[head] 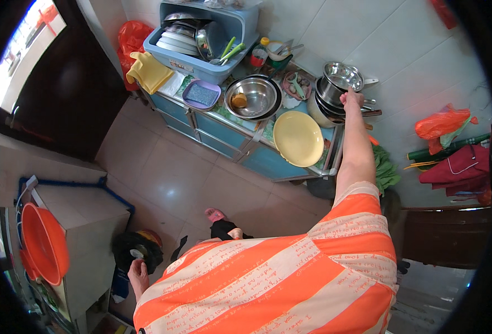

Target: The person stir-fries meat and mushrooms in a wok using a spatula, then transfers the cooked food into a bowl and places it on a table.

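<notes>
My right hand (353, 99) reaches out over the cabinet top. Its fingers are closed at the near rim of a small stainless steel pan (343, 75), which tops a stack of nested pots (322, 109) against the wall. Several pot handles (371, 112) stick out to the right of that stack. Low on the left, my left hand (138, 273) hangs beside a bin lined with a black plastic bag (123, 250), fingers curled. Something small and whitish (136, 253) shows just beyond the fingertips; whether the hand holds it is unclear.
On the cabinet stand a yellow oval plate (298, 140), steel basins (260, 98), a purple tray (202, 95), a bottle (259, 53) and a blue dish box (229, 71). Leafy greens (386, 169) lie by my right arm. An orange basin (47, 244) is at left.
</notes>
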Demonstrator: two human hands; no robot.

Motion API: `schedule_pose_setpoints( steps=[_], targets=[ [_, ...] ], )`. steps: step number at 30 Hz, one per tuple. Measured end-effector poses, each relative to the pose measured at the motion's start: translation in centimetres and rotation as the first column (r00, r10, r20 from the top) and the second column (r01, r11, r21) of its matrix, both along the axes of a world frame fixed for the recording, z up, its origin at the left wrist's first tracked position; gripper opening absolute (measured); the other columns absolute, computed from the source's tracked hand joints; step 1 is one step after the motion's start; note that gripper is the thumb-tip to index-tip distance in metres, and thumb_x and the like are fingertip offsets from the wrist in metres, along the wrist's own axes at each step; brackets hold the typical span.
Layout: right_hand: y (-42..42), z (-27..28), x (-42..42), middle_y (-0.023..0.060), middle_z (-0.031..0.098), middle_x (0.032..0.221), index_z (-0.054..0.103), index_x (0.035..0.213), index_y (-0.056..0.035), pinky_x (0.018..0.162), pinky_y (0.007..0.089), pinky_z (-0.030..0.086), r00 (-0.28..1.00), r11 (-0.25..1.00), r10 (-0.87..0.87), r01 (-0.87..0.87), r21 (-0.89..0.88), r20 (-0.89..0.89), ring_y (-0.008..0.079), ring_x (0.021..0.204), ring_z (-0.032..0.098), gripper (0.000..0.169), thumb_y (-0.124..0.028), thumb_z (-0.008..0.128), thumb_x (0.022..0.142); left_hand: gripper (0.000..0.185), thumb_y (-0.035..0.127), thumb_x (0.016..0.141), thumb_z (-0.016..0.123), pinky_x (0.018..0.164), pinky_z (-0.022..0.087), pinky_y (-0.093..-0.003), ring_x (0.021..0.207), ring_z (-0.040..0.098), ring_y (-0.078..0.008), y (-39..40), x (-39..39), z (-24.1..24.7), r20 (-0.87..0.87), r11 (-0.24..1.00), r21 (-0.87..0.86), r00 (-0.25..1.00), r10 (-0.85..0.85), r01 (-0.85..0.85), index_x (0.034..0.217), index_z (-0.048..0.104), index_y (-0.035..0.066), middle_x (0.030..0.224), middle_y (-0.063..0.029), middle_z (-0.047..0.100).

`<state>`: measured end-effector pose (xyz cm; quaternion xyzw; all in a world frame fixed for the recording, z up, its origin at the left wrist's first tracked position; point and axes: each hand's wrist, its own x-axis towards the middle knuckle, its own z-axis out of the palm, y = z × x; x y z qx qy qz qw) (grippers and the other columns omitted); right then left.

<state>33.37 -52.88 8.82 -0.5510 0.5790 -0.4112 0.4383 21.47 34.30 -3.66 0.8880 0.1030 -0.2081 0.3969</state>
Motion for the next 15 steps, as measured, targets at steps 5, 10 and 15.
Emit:
schedule_pose_setpoints(
  steps=[5, 10, 15],
  targets=[
    [-2.5, 1.2, -0.8, 0.0146, 0.056, 0.068, 0.051, 0.08, 0.0066, 0.039, 0.0275, 0.051, 0.979, 0.984, 0.043, -0.076, 0.159, 0.201, 0.0197, 0.049, 0.055, 0.018, -0.005, 0.064, 0.078, 0.014, 0.011, 0.09, 0.052, 0.07, 0.045, -0.028, 0.077, 0.056, -0.0163, -0.1, -0.2, -0.4, -0.014, 1.0, 0.012, 1.0, -0.017, 0.017, 0.095, 0.057, -0.001, 0.084, -0.0125, 0.062],
    [-1.9, 0.3, -0.7, 0.0134, 0.054, 0.066, 0.049, 0.084, 0.0047, 0.043, 0.0303, 0.053, 0.967, 0.975, 0.079, -0.125, 0.184, 0.241, 0.0217, 0.05, 0.057, 0.014, 0.001, 0.062, 0.078, 0.014, 0.011, 0.089, 0.053, 0.07, 0.045, -0.0285, 0.076, 0.057, -0.0177, -0.3, 0.3, -0.2, -0.039, 0.999, -0.004, 0.998, -0.04, 0.04, 0.095, 0.058, 0.0, 0.084, -0.0116, 0.063],
    [-3.2, -0.2, -0.6, 0.0132, 0.054, 0.065, 0.049, 0.085, 0.0034, 0.046, 0.0338, 0.055, 0.931, 0.955, 0.142, -0.218, 0.201, 0.336, 0.0231, 0.05, 0.057, 0.015, 0.003, 0.062, 0.076, 0.013, 0.01, 0.088, 0.053, 0.071, 0.047, -0.0294, 0.076, 0.06, -0.0197, -0.3, -0.3, -0.6, -0.007, 0.997, -0.019, 0.997, -0.075, 0.075, 0.096, 0.058, 0.001, 0.085, -0.0127, 0.063]
  ],
)
